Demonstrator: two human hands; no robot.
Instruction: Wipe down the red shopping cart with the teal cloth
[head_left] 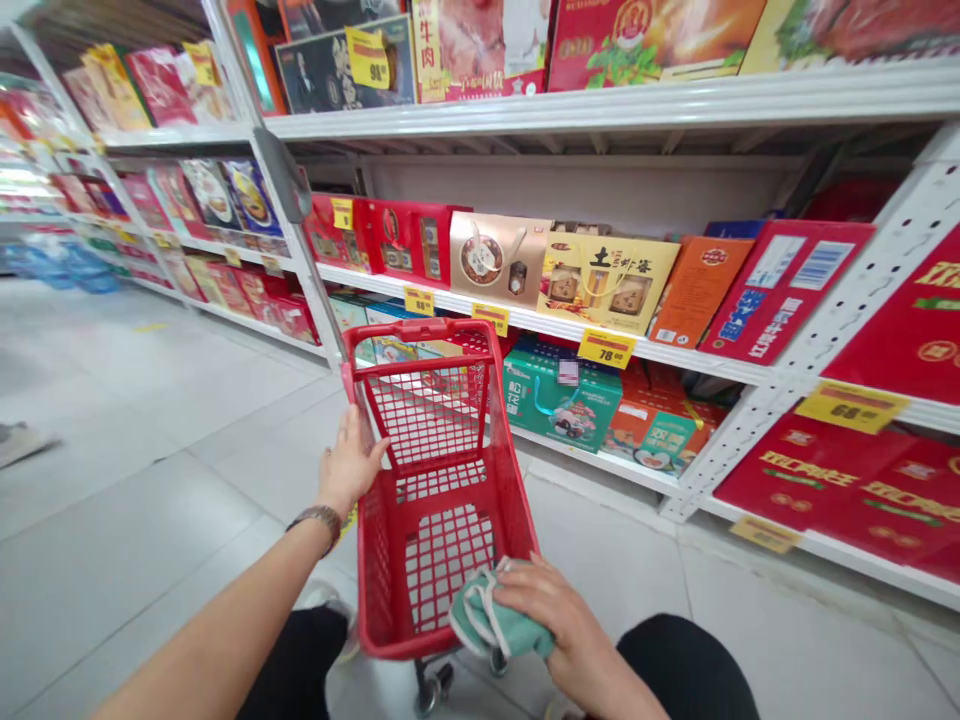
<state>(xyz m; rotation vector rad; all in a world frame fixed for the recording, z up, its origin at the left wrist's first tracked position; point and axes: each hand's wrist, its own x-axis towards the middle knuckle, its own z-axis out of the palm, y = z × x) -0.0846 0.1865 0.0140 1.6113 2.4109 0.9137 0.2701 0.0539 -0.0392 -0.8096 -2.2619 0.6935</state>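
A small red shopping cart (450,500) with a plastic basket stands between my knees, and its grid floor is bare. My left hand (351,465) is on the cart's left side rim, thumb over the top edge and the other fingers partly hidden on the outer side. A green cloth (495,612) with a pale edge is bunched under my right hand (544,610). That hand presses the cloth against the near right corner of the basket rim, fingers curled over it. The cart's red handle (420,330) is at the far end, toward the shelves.
White metal shelves (720,365) packed with boxed goods run along the far side. Yellow price tags (606,348) hang from their edges. Pale floor tiles (150,520) extend to the left, where part of a shoe (22,443) shows. Caster wheels (433,690) sit under the cart.
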